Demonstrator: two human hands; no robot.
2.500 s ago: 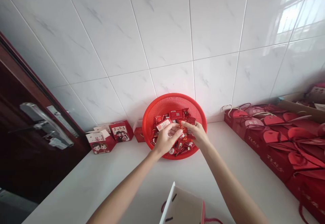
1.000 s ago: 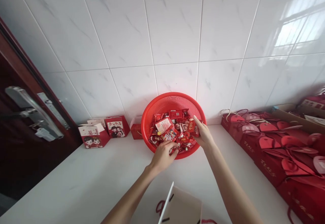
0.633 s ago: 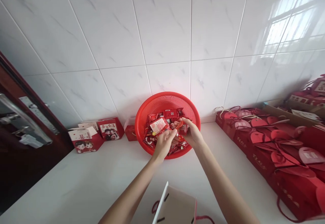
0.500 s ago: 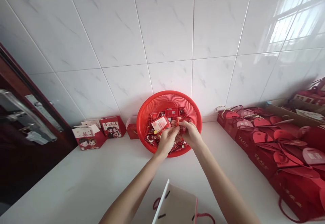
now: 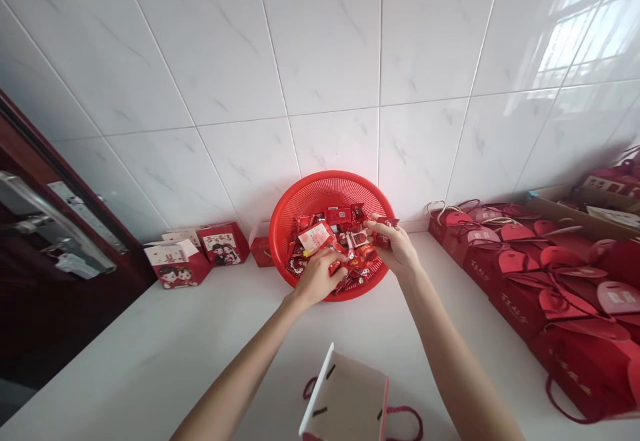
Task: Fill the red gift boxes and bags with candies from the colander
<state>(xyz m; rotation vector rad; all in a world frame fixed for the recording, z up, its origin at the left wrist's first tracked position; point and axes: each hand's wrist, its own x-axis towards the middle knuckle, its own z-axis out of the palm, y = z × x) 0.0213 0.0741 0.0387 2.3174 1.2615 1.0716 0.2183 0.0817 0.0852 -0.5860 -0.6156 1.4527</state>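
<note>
A red plastic basket (image 5: 290,201) tilts toward me by the wall, filled with red-wrapped candies (image 5: 357,261) and a pink-white packet (image 5: 314,237). At the basket's front left, my left hand (image 5: 319,274) is closed around a small red-wrapped candy (image 5: 334,267). Over the right rim, my right hand (image 5: 400,249) pinches another red-wrapped candy (image 5: 385,222) between thumb and fingers. Nearer to me stands an open gift box (image 5: 350,397), its pale inside showing and dark red cord handles at its sides.
Several red gift boxes (image 5: 520,281) with cords fill the right side of the white tabletop (image 5: 210,354). Small printed boxes (image 5: 177,264) stand at the back left, beside a dark door (image 5: 45,307) with a metal handle. Behind is a tiled wall (image 5: 330,47).
My hands, together over the basket before, have moved apart: the left toward the front left, the right toward the right rim. A red-wrapped candy now shows in each.
</note>
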